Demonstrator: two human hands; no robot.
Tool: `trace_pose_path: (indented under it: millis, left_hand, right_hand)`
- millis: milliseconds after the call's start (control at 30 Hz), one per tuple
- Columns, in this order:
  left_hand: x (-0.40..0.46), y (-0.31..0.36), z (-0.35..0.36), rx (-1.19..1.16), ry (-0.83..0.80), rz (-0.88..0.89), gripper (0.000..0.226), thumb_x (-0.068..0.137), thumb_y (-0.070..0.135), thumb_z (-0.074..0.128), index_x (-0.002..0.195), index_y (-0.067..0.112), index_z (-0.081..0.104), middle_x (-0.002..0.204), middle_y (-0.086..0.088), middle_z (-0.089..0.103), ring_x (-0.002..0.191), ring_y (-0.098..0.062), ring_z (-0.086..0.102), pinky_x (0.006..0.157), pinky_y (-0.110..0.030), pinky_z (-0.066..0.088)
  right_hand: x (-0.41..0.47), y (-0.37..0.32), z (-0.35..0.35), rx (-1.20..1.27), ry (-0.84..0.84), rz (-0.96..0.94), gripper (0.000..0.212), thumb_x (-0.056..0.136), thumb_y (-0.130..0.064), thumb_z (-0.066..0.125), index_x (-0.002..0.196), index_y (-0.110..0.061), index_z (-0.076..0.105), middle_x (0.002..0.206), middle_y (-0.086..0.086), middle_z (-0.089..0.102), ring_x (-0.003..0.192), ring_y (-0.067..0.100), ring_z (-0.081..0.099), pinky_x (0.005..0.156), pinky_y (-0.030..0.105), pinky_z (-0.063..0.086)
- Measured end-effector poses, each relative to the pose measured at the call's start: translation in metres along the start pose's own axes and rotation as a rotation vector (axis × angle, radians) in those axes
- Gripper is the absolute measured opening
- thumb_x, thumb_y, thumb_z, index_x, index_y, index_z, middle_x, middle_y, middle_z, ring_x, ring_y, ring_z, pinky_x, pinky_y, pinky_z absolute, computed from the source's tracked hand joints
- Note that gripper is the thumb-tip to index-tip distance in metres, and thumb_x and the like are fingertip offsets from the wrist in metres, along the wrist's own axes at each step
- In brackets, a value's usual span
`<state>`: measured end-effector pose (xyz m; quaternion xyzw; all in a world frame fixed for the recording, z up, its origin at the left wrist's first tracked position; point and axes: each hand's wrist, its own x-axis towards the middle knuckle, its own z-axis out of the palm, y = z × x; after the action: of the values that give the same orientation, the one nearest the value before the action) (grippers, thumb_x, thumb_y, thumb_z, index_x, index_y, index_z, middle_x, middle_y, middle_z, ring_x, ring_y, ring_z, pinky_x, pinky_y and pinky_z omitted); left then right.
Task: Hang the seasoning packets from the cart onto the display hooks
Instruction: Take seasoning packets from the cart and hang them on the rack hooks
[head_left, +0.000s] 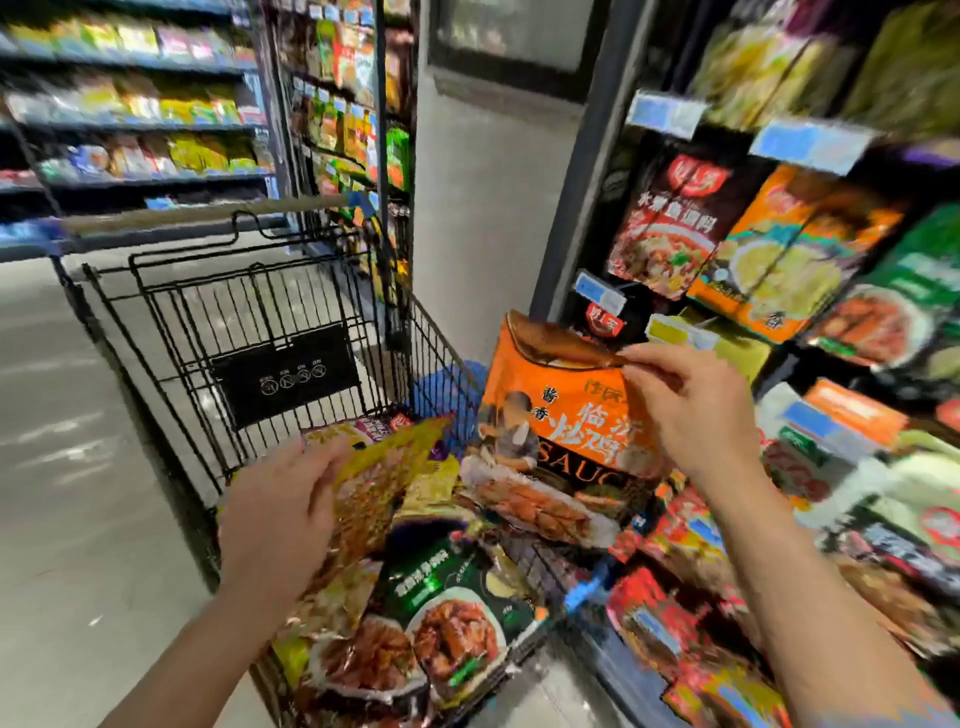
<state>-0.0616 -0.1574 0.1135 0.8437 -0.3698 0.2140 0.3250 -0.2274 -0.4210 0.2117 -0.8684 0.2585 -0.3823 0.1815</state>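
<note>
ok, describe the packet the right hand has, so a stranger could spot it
Start at the black wire cart. Above its right edge, near the display, the right hand pinches the top of an orange packet. It is the only one lifted clear of the pile, with "SAUCE" printed across a dark band.

Head view, motion-blurred toward the edges. Right hand (691, 410) pinches the folded top edge of an orange packet (566, 410), holding it upright above the cart (260, 322), between cart and display (779, 249). Left hand (280, 514) lies on a yellow packet (379, 483) at the top of the pile in the cart; fingers appear curled over its edge, though blur makes the grip uncertain. A green packet (457, 608) lies lower in the pile. Packets hang in rows on the display at right. Stocked shelves (135, 109) stand across the aisle.
</note>
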Motion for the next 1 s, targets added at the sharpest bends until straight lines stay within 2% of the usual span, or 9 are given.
trace_pose_path:
  millis: [133,200,267,333,500,600,667,833,1000]
  left_hand:
    - [0.035,0.032,-0.018,-0.028,0.067,0.235,0.030,0.082,0.017,0.048,0.098,0.007,0.071,0.085,-0.010,0.066,0.073,-0.033,0.061,0.066,-0.041,0.042]
    - [0.048,0.052,-0.021,-0.050,0.089,0.306,0.031,0.081,0.020,0.049,0.099,0.009,0.072,0.086,-0.009,0.067,0.074,-0.034,0.061,0.066,-0.043,0.043]
    - [0.058,0.073,-0.022,-0.110,0.095,0.381,0.031,0.079,0.020,0.051,0.099,0.010,0.072,0.088,-0.008,0.069,0.076,-0.034,0.063,0.067,-0.044,0.047]
    - [0.064,0.099,-0.021,-0.178,0.109,0.476,0.027,0.078,0.017,0.056,0.098,0.010,0.073,0.088,-0.008,0.070,0.077,-0.033,0.065,0.067,-0.043,0.048]
    - [0.066,0.178,-0.012,-0.328,0.083,0.647,0.030,0.083,0.022,0.044,0.099,0.018,0.069,0.086,-0.001,0.068,0.074,-0.028,0.062,0.066,-0.037,0.043]
    - [0.065,0.227,0.004,-0.369,0.069,0.714,0.032,0.082,0.022,0.043,0.099,0.017,0.070,0.088,0.002,0.067,0.081,-0.020,0.059,0.069,-0.031,0.033]
    - [0.063,0.261,0.016,-0.414,0.053,0.744,0.034,0.081,0.021,0.042,0.100,0.016,0.070,0.089,0.002,0.067,0.084,-0.020,0.057,0.071,-0.030,0.031]
    - [0.057,0.343,0.040,-0.489,-0.023,0.754,0.041,0.067,0.010,0.054,0.104,0.015,0.071,0.094,-0.002,0.067,0.086,-0.028,0.061,0.073,-0.038,0.041]
    - [0.051,0.410,0.057,-0.598,-0.078,0.768,0.042,0.066,0.016,0.049,0.101,0.018,0.071,0.094,0.001,0.068,0.084,-0.028,0.064,0.071,-0.045,0.049]
  right_hand:
    - [-0.016,-0.015,-0.069,-0.146,0.076,0.002,0.018,0.081,-0.015,0.064,0.096,-0.016,0.076,0.098,0.007,0.072,0.097,0.027,0.064,0.088,0.037,0.045]
    - [-0.025,-0.016,-0.103,-0.219,0.110,-0.011,0.025,0.077,-0.022,0.058,0.094,-0.019,0.076,0.095,0.006,0.073,0.095,0.029,0.065,0.088,0.048,0.047]
    - [-0.036,-0.011,-0.136,-0.291,0.141,-0.013,0.027,0.074,-0.024,0.056,0.092,-0.021,0.076,0.093,0.004,0.073,0.093,0.029,0.066,0.085,0.053,0.047]
    - [-0.049,-0.004,-0.167,-0.360,0.168,0.005,0.026,0.073,-0.025,0.056,0.090,-0.020,0.076,0.091,0.004,0.073,0.090,0.029,0.067,0.081,0.051,0.049]
    - [-0.087,0.017,-0.237,-0.459,0.228,0.037,0.022,0.074,-0.025,0.059,0.087,-0.020,0.076,0.088,0.000,0.074,0.089,0.026,0.068,0.083,0.054,0.046]
    - [-0.107,0.037,-0.278,-0.485,0.279,0.087,0.014,0.077,-0.016,0.067,0.087,-0.019,0.076,0.090,0.000,0.074,0.091,0.025,0.068,0.084,0.054,0.047]
    - [-0.120,0.054,-0.306,-0.502,0.292,0.141,0.017,0.077,-0.021,0.065,0.089,-0.020,0.076,0.093,-0.001,0.074,0.093,0.023,0.068,0.086,0.050,0.048]
    - [-0.151,0.094,-0.370,-0.559,0.324,0.229,0.012,0.081,-0.016,0.069,0.090,-0.021,0.075,0.094,-0.001,0.073,0.093,0.025,0.067,0.085,0.052,0.047]
    - [-0.172,0.122,-0.423,-0.632,0.391,0.256,0.021,0.078,-0.029,0.057,0.089,-0.025,0.075,0.090,-0.004,0.072,0.089,0.023,0.067,0.082,0.051,0.047]
